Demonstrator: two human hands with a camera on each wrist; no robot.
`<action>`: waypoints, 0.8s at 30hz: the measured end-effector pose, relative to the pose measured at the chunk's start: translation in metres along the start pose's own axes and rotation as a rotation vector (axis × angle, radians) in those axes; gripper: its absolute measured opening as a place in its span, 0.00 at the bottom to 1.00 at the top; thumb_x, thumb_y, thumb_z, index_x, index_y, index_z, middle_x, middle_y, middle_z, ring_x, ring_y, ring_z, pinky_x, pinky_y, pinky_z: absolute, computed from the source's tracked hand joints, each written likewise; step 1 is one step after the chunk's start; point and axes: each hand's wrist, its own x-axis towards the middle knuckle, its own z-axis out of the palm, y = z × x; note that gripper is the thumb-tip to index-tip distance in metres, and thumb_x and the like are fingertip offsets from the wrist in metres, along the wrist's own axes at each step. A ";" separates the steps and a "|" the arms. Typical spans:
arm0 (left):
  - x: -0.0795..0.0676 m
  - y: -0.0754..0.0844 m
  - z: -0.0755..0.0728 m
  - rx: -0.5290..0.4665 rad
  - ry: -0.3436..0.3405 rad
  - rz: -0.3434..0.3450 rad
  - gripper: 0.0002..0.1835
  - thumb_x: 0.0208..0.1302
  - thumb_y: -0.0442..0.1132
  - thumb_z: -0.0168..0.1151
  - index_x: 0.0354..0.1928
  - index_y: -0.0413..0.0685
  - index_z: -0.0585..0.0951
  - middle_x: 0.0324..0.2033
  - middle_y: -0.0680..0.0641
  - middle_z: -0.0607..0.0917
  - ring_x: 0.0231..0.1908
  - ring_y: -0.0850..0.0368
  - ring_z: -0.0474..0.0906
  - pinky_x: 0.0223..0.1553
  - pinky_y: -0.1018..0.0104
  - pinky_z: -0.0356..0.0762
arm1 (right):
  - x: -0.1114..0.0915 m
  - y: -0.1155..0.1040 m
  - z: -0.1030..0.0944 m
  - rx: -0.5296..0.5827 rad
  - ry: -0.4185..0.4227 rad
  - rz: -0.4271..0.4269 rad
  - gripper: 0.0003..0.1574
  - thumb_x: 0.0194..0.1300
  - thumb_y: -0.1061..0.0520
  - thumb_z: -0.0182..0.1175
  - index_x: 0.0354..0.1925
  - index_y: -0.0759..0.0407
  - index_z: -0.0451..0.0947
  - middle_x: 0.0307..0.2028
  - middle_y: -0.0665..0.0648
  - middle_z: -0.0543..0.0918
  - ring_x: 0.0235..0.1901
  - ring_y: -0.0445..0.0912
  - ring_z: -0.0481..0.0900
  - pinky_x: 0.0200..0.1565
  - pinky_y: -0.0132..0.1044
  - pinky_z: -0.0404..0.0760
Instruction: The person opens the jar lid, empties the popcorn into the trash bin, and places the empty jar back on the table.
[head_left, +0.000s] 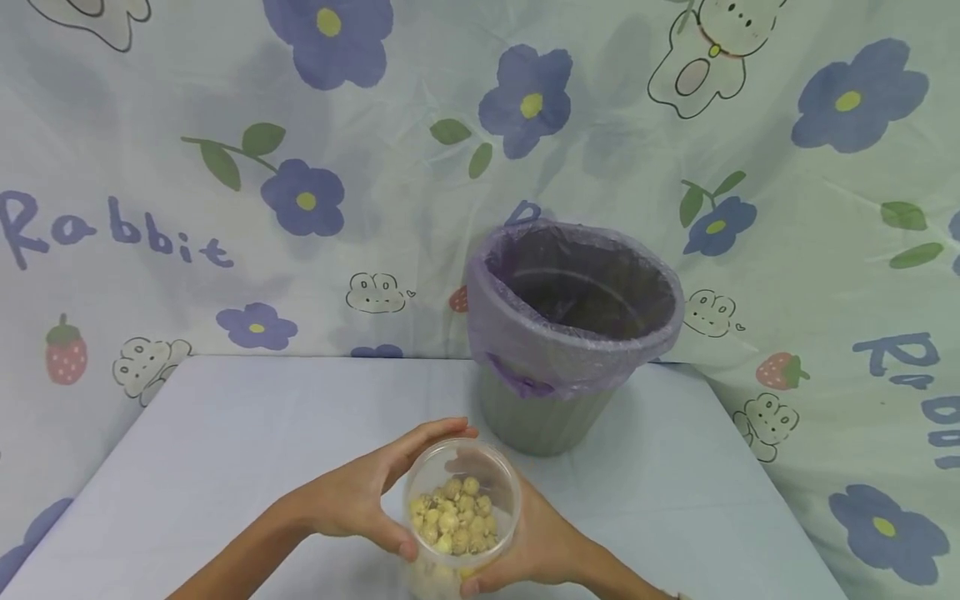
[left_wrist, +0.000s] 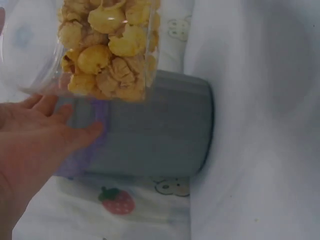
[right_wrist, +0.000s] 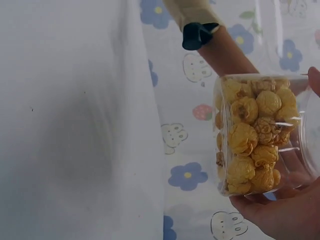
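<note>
A clear plastic jar point(head_left: 514, 508), with no lid on its round mouth, holds round yellow popcorn point(head_left: 453, 517). My left hand point(head_left: 352, 492) grips it from the left, its thumb at the near side of the rim and its fingers reaching round the far side. From the right, my right hand point(head_left: 532, 533) holds the jar with its thumb across the near wall; its other fingers are hidden behind. Seen from the right wrist, the popcorn point(right_wrist: 255, 135) fills most of the jar, which is held above the table. In the left wrist view the left fingers point(left_wrist: 47, 105) lie along the jar's side.
Beyond the hands, a grey bin point(head_left: 547, 417) lined with a purple bag point(head_left: 555, 358) stands on the white-covered table point(head_left: 300, 417). A curtain point(head_left: 420, 217) printed with flowers and rabbits hangs behind. A dark band point(right_wrist: 197, 36) circles the left wrist.
</note>
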 end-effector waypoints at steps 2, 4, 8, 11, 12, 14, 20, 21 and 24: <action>0.002 0.002 0.002 -0.032 -0.011 -0.001 0.53 0.57 0.51 0.76 0.79 0.53 0.54 0.75 0.45 0.58 0.74 0.45 0.51 0.64 0.31 0.50 | 0.001 0.000 0.000 0.025 -0.025 -0.017 0.70 0.44 0.66 0.78 0.77 0.49 0.49 0.70 0.61 0.63 0.67 0.62 0.62 0.68 0.49 0.64; 0.003 0.003 0.003 -0.053 -0.012 -0.003 0.53 0.56 0.49 0.76 0.78 0.50 0.55 0.75 0.43 0.59 0.73 0.44 0.53 0.64 0.33 0.53 | 0.001 -0.001 -0.001 0.029 -0.041 -0.033 0.71 0.44 0.66 0.78 0.77 0.49 0.48 0.70 0.63 0.62 0.67 0.64 0.61 0.68 0.50 0.63; 0.003 0.003 0.007 -0.037 0.022 0.000 0.52 0.54 0.44 0.78 0.77 0.51 0.58 0.73 0.44 0.62 0.72 0.45 0.55 0.64 0.32 0.52 | 0.001 0.000 -0.003 0.009 -0.045 -0.048 0.72 0.43 0.67 0.78 0.77 0.50 0.48 0.70 0.65 0.62 0.68 0.63 0.61 0.68 0.50 0.63; 0.001 0.004 0.010 0.018 0.088 -0.014 0.53 0.51 0.39 0.79 0.77 0.57 0.59 0.73 0.47 0.62 0.73 0.47 0.54 0.63 0.29 0.49 | 0.001 0.001 -0.003 -0.005 -0.020 -0.026 0.73 0.42 0.67 0.79 0.77 0.48 0.48 0.70 0.60 0.63 0.68 0.60 0.62 0.68 0.49 0.63; 0.001 0.004 0.011 0.046 0.120 -0.024 0.53 0.50 0.38 0.80 0.77 0.60 0.60 0.74 0.48 0.62 0.73 0.48 0.54 0.63 0.29 0.49 | 0.002 0.002 -0.003 -0.016 -0.005 -0.022 0.73 0.42 0.66 0.80 0.78 0.48 0.48 0.70 0.59 0.63 0.68 0.59 0.63 0.68 0.49 0.64; 0.000 0.004 0.014 0.111 0.192 -0.041 0.54 0.48 0.37 0.80 0.76 0.64 0.60 0.74 0.51 0.62 0.74 0.47 0.53 0.63 0.27 0.49 | 0.002 0.003 -0.003 -0.036 0.037 -0.004 0.73 0.43 0.64 0.80 0.78 0.45 0.47 0.71 0.57 0.62 0.68 0.58 0.63 0.68 0.48 0.64; 0.006 -0.001 0.030 0.264 0.444 -0.041 0.56 0.46 0.40 0.82 0.76 0.67 0.59 0.72 0.51 0.64 0.71 0.39 0.56 0.60 0.23 0.55 | 0.007 0.003 -0.001 -0.143 0.219 0.054 0.70 0.44 0.56 0.81 0.76 0.43 0.50 0.69 0.56 0.63 0.65 0.55 0.65 0.64 0.48 0.71; 0.007 -0.003 0.034 0.268 0.490 -0.048 0.56 0.46 0.40 0.82 0.76 0.67 0.59 0.73 0.51 0.64 0.72 0.39 0.55 0.60 0.23 0.54 | 0.008 0.002 0.000 -0.156 0.249 0.068 0.68 0.44 0.55 0.81 0.75 0.43 0.51 0.68 0.56 0.64 0.65 0.54 0.65 0.63 0.48 0.71; 0.012 -0.005 0.044 0.277 0.610 -0.064 0.57 0.47 0.42 0.81 0.77 0.66 0.57 0.73 0.51 0.63 0.73 0.40 0.53 0.61 0.21 0.49 | 0.012 0.002 0.001 -0.174 0.320 0.103 0.66 0.46 0.53 0.80 0.75 0.45 0.52 0.67 0.57 0.65 0.64 0.53 0.66 0.61 0.49 0.72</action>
